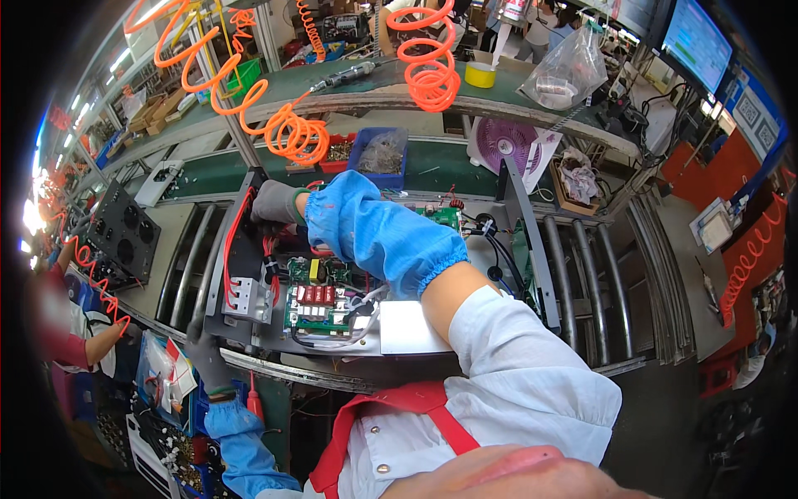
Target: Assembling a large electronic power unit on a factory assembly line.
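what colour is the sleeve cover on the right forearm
The sleeve cover is bright blue; it shows best in the head view.

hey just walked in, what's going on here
A person in gloves and blue sleeves is working on an open metal chassis on a roller conveyor. The right hand reaches across to its far left corner, near some red wires; what the fingers grip is hidden. The left hand is by the near left corner. The chassis has no top cover on, so a green circuit board shows inside.
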`<action>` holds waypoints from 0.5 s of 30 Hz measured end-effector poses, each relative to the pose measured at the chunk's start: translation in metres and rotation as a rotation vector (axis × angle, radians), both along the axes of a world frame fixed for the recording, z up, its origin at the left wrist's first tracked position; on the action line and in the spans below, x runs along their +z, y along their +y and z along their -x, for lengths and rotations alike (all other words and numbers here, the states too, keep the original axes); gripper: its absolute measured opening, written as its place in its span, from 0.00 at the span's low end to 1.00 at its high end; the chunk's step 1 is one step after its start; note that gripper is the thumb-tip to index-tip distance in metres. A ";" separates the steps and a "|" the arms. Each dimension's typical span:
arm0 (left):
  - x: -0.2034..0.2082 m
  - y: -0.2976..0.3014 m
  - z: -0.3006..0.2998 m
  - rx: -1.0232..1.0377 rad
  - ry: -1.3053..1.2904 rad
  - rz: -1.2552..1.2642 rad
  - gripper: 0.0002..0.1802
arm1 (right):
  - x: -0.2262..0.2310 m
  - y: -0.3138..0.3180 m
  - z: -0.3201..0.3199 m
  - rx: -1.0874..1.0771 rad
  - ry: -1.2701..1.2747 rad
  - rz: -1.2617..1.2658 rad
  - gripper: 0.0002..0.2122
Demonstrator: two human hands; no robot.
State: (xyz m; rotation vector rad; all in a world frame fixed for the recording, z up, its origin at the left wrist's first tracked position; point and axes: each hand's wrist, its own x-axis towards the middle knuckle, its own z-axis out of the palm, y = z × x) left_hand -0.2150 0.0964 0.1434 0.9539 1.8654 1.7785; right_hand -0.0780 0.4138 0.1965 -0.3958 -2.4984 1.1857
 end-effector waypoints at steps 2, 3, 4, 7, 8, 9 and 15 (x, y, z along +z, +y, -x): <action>-0.049 -0.029 0.021 0.109 -0.038 0.034 0.10 | -0.002 -0.005 0.010 -0.001 -0.028 -0.059 0.08; -0.073 -0.042 0.031 0.198 -0.072 0.062 0.09 | -0.002 -0.004 0.011 -0.021 -0.053 -0.125 0.08; -0.090 -0.056 0.038 0.201 -0.097 0.115 0.10 | -0.002 -0.002 0.008 -0.030 -0.056 -0.119 0.08; -0.161 -0.123 0.079 0.283 -0.218 0.155 0.10 | 0.005 -0.007 0.006 -0.064 -0.294 -0.215 0.14; -0.167 -0.131 0.080 0.346 -0.216 0.202 0.09 | 0.006 -0.004 0.001 -0.075 -0.295 -0.213 0.14; -0.174 -0.136 0.082 0.408 -0.214 0.248 0.09 | 0.006 -0.003 -0.004 -0.057 -0.305 -0.276 0.14; -0.222 -0.182 0.125 0.740 -0.158 0.527 0.11 | 0.001 -0.001 0.005 -0.008 -0.284 -0.630 0.13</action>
